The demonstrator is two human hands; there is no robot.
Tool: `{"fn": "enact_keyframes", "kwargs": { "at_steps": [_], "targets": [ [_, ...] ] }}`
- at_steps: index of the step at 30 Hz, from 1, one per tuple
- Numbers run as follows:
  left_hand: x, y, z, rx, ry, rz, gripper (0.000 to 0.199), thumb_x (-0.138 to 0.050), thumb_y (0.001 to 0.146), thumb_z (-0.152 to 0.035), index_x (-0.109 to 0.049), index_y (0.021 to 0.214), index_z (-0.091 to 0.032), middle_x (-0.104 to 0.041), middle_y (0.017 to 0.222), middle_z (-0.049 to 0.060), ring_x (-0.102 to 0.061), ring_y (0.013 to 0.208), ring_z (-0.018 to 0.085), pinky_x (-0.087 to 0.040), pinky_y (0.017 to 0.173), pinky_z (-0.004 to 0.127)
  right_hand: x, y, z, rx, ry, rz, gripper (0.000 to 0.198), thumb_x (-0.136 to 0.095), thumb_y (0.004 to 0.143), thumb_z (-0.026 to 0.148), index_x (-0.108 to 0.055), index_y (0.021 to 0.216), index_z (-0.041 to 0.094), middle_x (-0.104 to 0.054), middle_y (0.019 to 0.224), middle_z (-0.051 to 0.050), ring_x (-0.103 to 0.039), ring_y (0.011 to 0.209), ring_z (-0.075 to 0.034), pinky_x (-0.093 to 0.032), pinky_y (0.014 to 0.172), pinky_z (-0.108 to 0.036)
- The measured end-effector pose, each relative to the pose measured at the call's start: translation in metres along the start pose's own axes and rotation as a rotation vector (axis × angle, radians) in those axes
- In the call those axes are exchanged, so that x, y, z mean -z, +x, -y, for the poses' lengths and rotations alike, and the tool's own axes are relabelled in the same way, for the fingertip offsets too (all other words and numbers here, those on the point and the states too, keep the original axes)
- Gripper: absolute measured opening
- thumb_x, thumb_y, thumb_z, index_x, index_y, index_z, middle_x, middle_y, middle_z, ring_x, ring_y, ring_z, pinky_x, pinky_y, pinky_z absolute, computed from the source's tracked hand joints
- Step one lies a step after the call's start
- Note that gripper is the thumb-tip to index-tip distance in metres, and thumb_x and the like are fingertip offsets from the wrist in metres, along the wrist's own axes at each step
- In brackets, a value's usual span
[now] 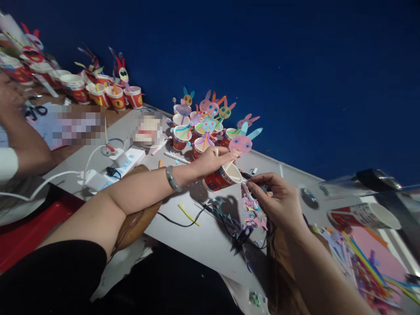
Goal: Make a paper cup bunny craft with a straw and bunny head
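At the far left another person's arm (19, 140) rests by a pair of scissors (34, 111), behind them a row of finished red paper cups (98, 94) with paper figures standing in them. Moving right we see a white power strip (126, 159) on the grey surface (197, 236), then a cluster of finished bunny cups (197, 129) against the blue wall. Our left hand (210, 162) has its fingers clamped on a red paper cup (221, 177), tilted with its mouth toward the right, and on the stick of a pink bunny head (241, 143) rising just above it. Our right hand (278, 201) sits just beside the cup's rim, fingers pinched together on a small thin piece we cannot identify. We judge this bunny nearly assembled, with many done already. Paper scraps (254, 214) lie below, an unused cup (364, 215) on its side, and coloured paper strips (357, 258) at right, so more remain.
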State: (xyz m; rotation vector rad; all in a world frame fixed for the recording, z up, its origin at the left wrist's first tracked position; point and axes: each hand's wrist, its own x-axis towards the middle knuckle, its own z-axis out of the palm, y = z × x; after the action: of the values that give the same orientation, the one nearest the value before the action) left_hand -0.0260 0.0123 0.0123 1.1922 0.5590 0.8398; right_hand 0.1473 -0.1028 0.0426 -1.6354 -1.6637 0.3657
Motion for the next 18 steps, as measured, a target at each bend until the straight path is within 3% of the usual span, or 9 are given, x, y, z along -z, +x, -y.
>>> {"fn": "enact_keyframes", "kwargs": {
  "at_steps": [9,14,18],
  "targets": [
    [-0.0005,-0.003,-0.0048,0.01,0.027,0.012,0.032,-0.068,0.08,-0.044,-0.068,0.078,-0.012,-0.06,0.065,0.0,-0.051,0.06,0.009,-0.037,0.059,0.024,-0.003,0.0023,-0.0008,-0.086,0.173,-0.05,0.038,-0.079,0.072,0.042,-0.059,0.099,0.023,-0.07,0.075,0.0,-0.064,0.061,-0.017,-0.049,0.054,-0.028],
    [-0.0005,-0.0034,-0.0045,0.02,0.038,0.017,0.029,-0.067,0.083,-0.04,-0.068,0.078,-0.011,-0.059,0.063,-0.001,-0.05,0.059,0.008,-0.035,0.059,0.024,-0.003,0.0026,-0.0024,-0.059,0.166,-0.029,0.039,-0.077,0.075,0.041,-0.056,0.104,0.024,-0.07,0.073,0.001,-0.063,0.06,-0.016,-0.048,0.053,-0.028],
    [-0.0007,-0.0019,-0.0047,0.078,-0.079,0.013,0.028,-0.069,0.082,-0.038,-0.071,0.088,-0.011,-0.066,0.07,0.002,-0.056,0.064,0.01,-0.04,0.062,0.025,-0.0039,0.0026,-0.0009,-0.071,0.205,-0.019,0.043,-0.077,0.076,0.042,-0.057,0.109,0.024,-0.069,0.073,0.002,-0.063,0.059,-0.015,-0.05,0.058,-0.029]
  ]
}}
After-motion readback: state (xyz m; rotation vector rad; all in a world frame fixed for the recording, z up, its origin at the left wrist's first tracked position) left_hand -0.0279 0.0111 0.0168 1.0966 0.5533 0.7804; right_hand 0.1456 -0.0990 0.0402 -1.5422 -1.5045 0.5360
